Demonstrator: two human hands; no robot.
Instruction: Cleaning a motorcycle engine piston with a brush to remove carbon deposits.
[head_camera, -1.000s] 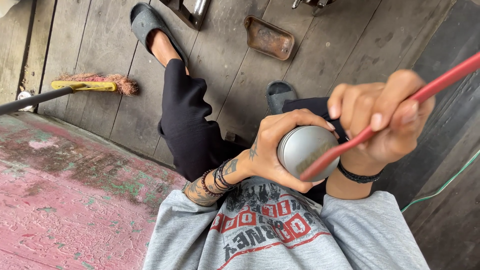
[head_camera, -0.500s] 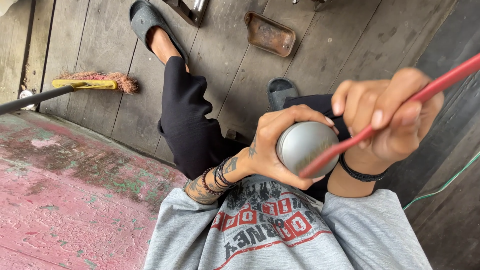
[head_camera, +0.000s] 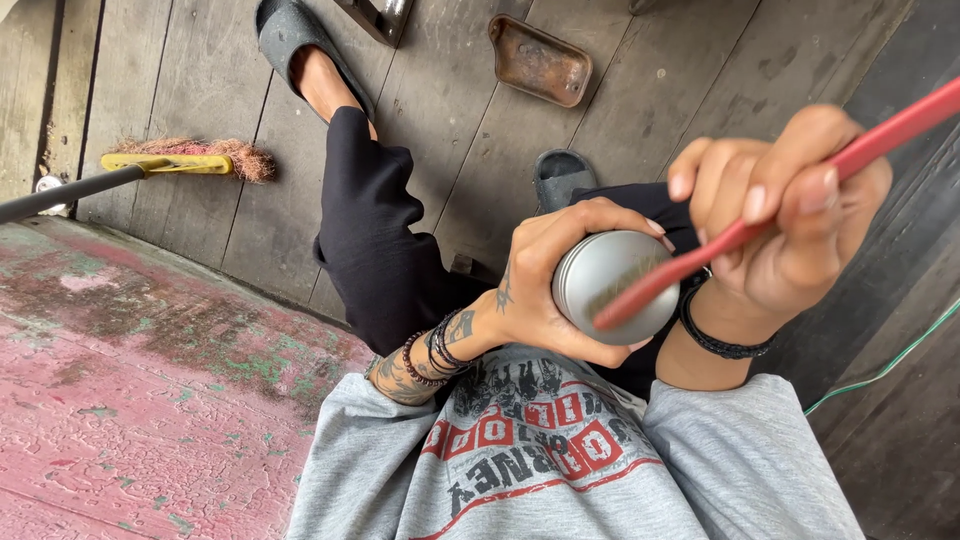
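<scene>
Round grey metal tin (head_camera: 612, 285) held in the left hand (head_camera: 545, 285); red toothbrush-like tool (head_camera: 760, 225) held in the right hand (head_camera: 780, 220), bristle end laid on the tin.

The tin is gripped from its left, fingers curled over its upper rim and thumb under its lower edge; it is held above the lap, over the grey printed shirt (head_camera: 560, 460). The right hand is closed round the red handle, up and right of the tin; the handle runs further up and right, out of the frame. A black band (head_camera: 715, 338) is seen on the right wrist, just right of the tin. On the plank floor (head_camera: 450, 110), well beyond the tin, a rusty tray (head_camera: 540, 60) lies; far left of the tin, a yellow-headed broom (head_camera: 180, 162).
</scene>
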